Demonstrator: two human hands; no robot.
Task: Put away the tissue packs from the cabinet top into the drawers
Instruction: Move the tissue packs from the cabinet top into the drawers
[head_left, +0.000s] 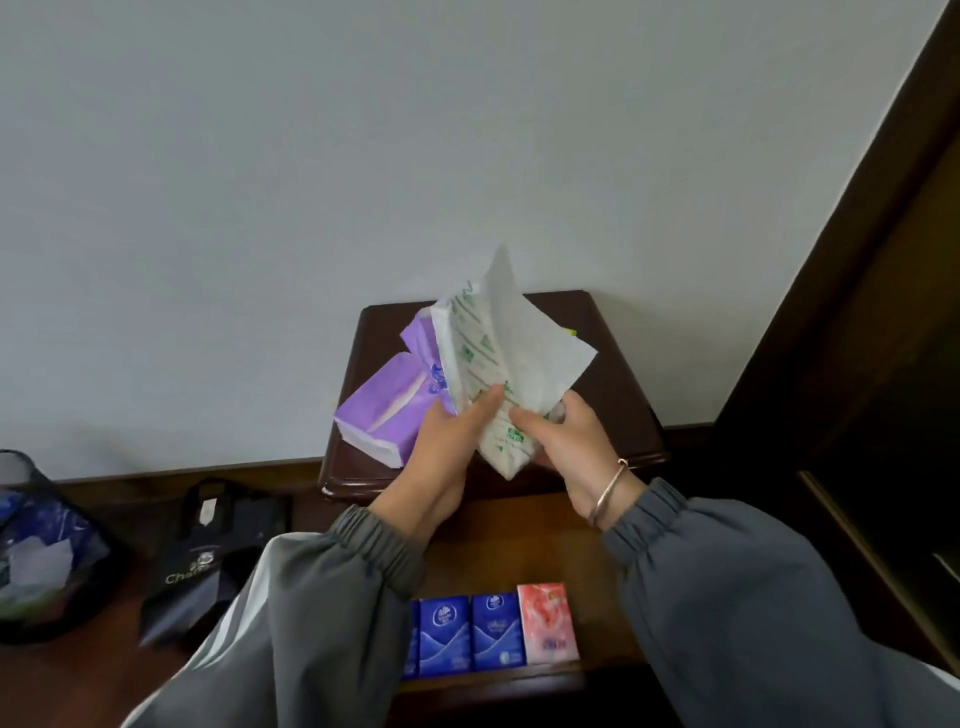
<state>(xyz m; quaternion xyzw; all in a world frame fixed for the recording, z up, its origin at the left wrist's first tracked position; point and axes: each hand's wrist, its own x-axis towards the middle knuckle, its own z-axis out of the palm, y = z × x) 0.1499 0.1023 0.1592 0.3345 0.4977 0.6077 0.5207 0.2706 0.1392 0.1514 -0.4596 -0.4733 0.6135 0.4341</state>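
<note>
Pale grey wall behind; dark wood cabinet top (613, 364) against it, seen from above.

Both hands grasp a white-and-green tissue pack (475, 374) held just above the cabinet top, tilted. Left hand (447, 452) grips its lower left w/ thumb on the front; its fingers are hidden behind the pack. Right hand (566, 441) grips the lower right, thumb on the front, fingers curled under. A loose white sheet (540, 358) fans up out of the pack. Thin bracelet (608, 491) on the right wrist; grey sleeves w/ elastic cuffs.

Purple tissue pack (379, 410) lies on the cabinet top's left side, its right end hidden by the held pack. Small yellow-green bit (571, 331) peeks from behind the sheet, can't tell what.

Below, an open drawer (519, 535) holds small packs in a row: two blue packs (444, 642), a pink pack (548, 623) at right; another blue one mostly hidden by the left sleeve.

Left on the floor: dark bag (208, 561), lettering cut off, and a dark bin (36, 545) cut by the edge. Right: dark wood frame (857, 260).
</note>
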